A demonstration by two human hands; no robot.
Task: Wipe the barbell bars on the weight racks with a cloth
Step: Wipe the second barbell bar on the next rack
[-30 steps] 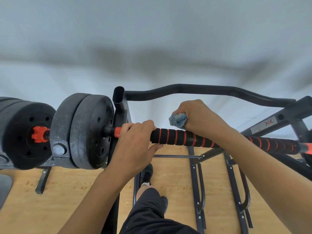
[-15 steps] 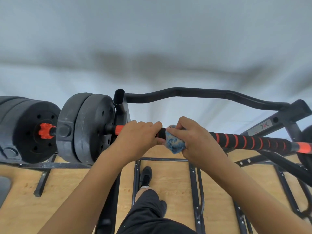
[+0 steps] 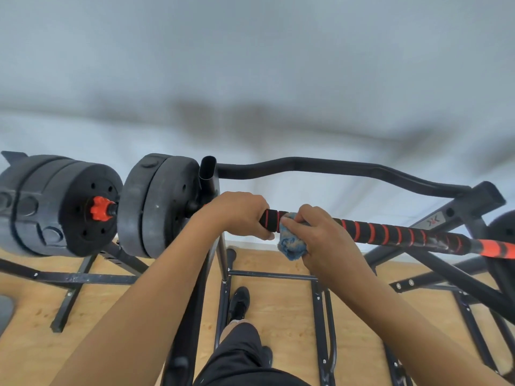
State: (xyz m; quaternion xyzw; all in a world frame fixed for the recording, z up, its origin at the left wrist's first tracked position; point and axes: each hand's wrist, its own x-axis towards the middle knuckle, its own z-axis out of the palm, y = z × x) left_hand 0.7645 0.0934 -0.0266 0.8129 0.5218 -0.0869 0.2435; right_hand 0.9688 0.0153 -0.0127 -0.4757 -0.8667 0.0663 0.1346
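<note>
the black-and-red barbell bar [image 3: 390, 232] lies across the rack [image 3: 207, 174], nine to three o'clock. the right hand [image 3: 326, 240] has its fingers clamped on a blue cloth [image 3: 291, 245] against it. at the cloth's nine o'clock the left hand [image 3: 239, 213] has its fingers curled round the bar, near the weight plates [image 3: 156, 204].

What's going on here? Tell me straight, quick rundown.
A person is wiping a barbell bar that sits on a black rack. The left hand grips the bar close to the weight plates. The right hand holds a blue cloth bunched around the bar, right beside the left hand. The red-and-black striped grip runs on bare to the right of the cloth.
</note>
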